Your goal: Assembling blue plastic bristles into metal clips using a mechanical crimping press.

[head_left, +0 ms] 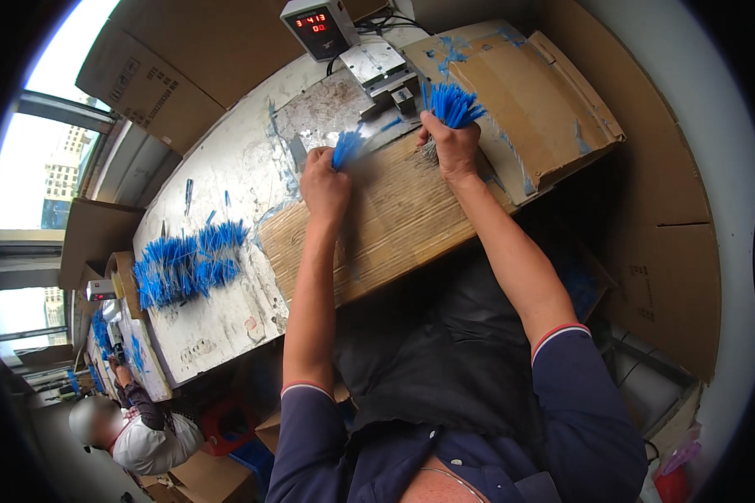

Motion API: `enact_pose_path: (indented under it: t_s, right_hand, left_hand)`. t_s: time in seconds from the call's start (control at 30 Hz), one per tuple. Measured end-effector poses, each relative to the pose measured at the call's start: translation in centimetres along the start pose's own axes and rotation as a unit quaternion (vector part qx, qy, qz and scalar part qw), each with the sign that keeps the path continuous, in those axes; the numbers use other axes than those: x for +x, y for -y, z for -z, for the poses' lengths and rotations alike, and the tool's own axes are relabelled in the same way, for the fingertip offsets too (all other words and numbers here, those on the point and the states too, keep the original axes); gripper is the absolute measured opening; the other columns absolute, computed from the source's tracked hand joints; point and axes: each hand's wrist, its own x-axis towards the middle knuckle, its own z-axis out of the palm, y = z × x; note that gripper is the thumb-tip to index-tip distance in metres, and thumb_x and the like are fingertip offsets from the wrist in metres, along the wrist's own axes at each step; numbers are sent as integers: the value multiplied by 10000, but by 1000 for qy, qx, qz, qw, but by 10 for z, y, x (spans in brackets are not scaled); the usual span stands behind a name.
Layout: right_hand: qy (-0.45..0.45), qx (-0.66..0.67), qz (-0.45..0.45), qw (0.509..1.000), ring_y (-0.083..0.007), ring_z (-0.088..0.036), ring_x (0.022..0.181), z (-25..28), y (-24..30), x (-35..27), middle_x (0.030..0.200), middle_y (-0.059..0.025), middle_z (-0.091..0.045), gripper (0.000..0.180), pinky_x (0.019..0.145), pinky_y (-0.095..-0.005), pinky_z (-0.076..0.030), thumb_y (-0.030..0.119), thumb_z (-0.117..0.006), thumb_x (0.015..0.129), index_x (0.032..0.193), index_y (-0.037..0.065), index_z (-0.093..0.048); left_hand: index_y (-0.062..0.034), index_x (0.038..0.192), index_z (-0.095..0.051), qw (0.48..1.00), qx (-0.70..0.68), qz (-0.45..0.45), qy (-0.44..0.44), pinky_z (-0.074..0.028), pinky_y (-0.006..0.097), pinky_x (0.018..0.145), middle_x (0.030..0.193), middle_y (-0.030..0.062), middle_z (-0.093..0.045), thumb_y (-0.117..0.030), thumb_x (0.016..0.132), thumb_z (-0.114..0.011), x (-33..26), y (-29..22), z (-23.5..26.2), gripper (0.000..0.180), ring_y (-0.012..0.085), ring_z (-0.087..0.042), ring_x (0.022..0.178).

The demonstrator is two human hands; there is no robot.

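I see a long, worn white workbench (226,180) running away to my left, with flattened cardboard sheets (377,226) laid over it and more cardboard boxes (155,75) stacked along the wall behind. Daylight comes in bright through tall windows (38,172) on the left. Further down the bench, another person (143,432) sits at work.

Bare cardboard sheet (386,226) lies open under both hands; metal fixture (383,71) blocks ahead.

Navy short-sleeved polo shirt, red-and-white trimmed sleeve cuffs, open collar, dark apron over lap
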Motion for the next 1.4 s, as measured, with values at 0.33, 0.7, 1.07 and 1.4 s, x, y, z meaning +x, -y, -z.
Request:
enact_pose_path:
  t_s: [0.33, 0.7, 1.07, 1.4]
  right_hand:
    - [19, -30, -25, 999, -141, -612, 541, -1, 1, 0, 670, -57, -643, 84, 506, -290, -525, 56, -719, 828, 830, 5, -652]
    - [35, -49, -17, 998, -137, -610, 542, -1, -2, 1, 674, -50, -638, 80, 502, -289, -530, 52, -715, 835, 846, 8, -648]
    - [37, -41, -11, 998, -138, -606, 538, 1, -6, 2, 672, -52, -632, 82, 500, -291, -527, 42, -718, 833, 854, 7, -646]
    - [39, -47, -23, 998, -133, -606, 541, 0, -2, 1, 671, -47, -633, 75, 499, -287, -524, 44, -714, 836, 849, 13, -648]
  left_hand:
    - [-31, 1053, -617, 988, 135, -22, 68, -507, 492, 764, 1049, 160, -637, -17, 799, -606, 3, -9, -1, 255, 412, -646, 916]
    - [-43, 1070, -652, 995, 72, -21, 58, -508, 480, 768, 1078, 138, -628, 29, 766, -557, -5, -11, 3, 327, 394, -647, 915]
    - [4, 949, -570, 982, 151, -78, 84, -513, 495, 755, 998, 206, -598, 35, 803, -526, 0, -17, 1, 156, 428, -643, 875]
    - [31, 967, -612, 994, 31, 51, 93, -513, 507, 748, 921, 235, -671, 29, 805, -526, -7, -17, 2, 183, 443, -664, 853]
